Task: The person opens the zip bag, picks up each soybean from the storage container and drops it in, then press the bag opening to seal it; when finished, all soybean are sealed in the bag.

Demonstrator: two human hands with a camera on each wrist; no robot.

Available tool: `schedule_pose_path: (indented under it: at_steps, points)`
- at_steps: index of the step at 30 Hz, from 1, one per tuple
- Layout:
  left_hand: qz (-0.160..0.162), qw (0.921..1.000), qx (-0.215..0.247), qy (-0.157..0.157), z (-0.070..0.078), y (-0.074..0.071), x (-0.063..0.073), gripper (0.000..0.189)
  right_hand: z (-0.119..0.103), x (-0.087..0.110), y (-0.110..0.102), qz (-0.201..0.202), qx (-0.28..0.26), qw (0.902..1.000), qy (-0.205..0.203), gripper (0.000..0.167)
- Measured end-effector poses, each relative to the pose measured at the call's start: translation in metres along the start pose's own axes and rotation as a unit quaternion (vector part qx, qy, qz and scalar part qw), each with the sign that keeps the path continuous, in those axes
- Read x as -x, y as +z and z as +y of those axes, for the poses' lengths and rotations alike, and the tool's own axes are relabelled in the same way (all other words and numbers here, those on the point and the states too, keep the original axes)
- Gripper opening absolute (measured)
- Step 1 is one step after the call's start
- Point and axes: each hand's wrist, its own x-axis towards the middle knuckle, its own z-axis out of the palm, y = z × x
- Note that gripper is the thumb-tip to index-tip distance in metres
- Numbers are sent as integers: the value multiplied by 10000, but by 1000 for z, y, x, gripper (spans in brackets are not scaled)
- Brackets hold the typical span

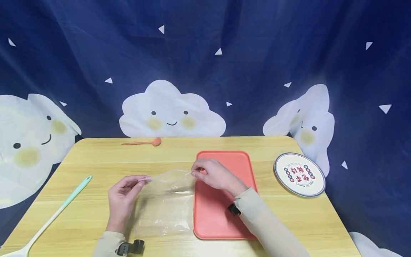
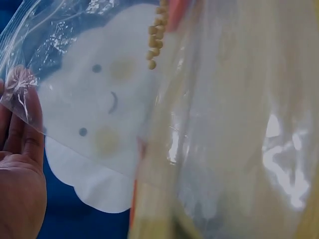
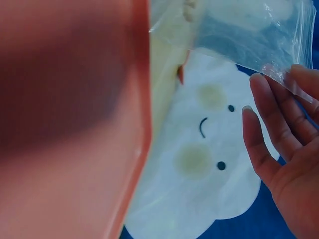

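A clear plastic zip bag (image 1: 162, 210) is held up by its top edge over the table, left of the red tray (image 1: 224, 214). My left hand (image 1: 123, 200) pinches the bag's top left corner between thumb and fingers. At the top right corner, above the tray, my right hand (image 1: 216, 175) pinches the bag too; some of its fingers (image 3: 259, 139) stand apart from the plastic in the right wrist view. Small round yellowish beads or beans (image 2: 155, 37) show near the bag in the left wrist view; whether they lie inside or behind it, I cannot tell.
An orange spoon (image 1: 156, 142) lies along the table's back edge. At the left is a long utensil with a mint handle (image 1: 75, 192), its white end cut off by the frame. A round plate (image 1: 300, 178) with red lettering sits at the right edge. A blue curtain (image 1: 250, 78) hangs behind.
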Motion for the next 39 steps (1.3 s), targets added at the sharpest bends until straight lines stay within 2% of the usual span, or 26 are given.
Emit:
schedule_pose_path:
  at_steps: [2, 6, 9, 14, 17, 20, 24, 28, 30, 33, 39]
  points:
    - [-54, 9999, 97, -29, 5, 1, 0, 17, -5, 3, -4, 52, -86, 9999, -2, 5]
    - [-32, 9996, 116, 251, 15, 4, -5, 16, -17, 9, -13, 124, -320, 9994, 18, 4]
    - [66, 9987, 11, 505, 22, 8, -9, 14, -26, 13, -21, 198, -460, 9987, -5, 4]
    - [306, 9972, -165, 657, 31, 15, -13, 11, -37, 17, -32, 404, -897, 9949, -207, 4]
    - [293, 9971, -8, 697, 38, 20, -15, 10, -40, 20, -38, 608, -1216, 9903, -282, 6]
    - [124, 9973, 276, 672, 45, 27, -16, 11, -42, 24, -45, 863, -1300, 9872, -337, 6]
    - [66, 9981, 188, 587, 51, 39, -16, 12, -47, 27, -50, 1318, -793, 9864, -582, 6]
    - [-151, 9982, 87, 568, 52, 52, -17, 12, -61, 23, -52, 1650, 33, 9793, -1175, 16]
    - [-301, 9979, 98, 562, 52, 57, -18, 12, -70, 17, -51, 1600, 456, 9751, -1464, 21]
    - [-283, 9980, -113, 551, 51, 65, -18, 11, -83, 8, -47, 1308, 993, 9701, -1786, 26]
    - [-218, 9940, -964, 463, 48, 73, -18, 15, -94, -4, -39, 810, 1733, 9629, -1902, 22]
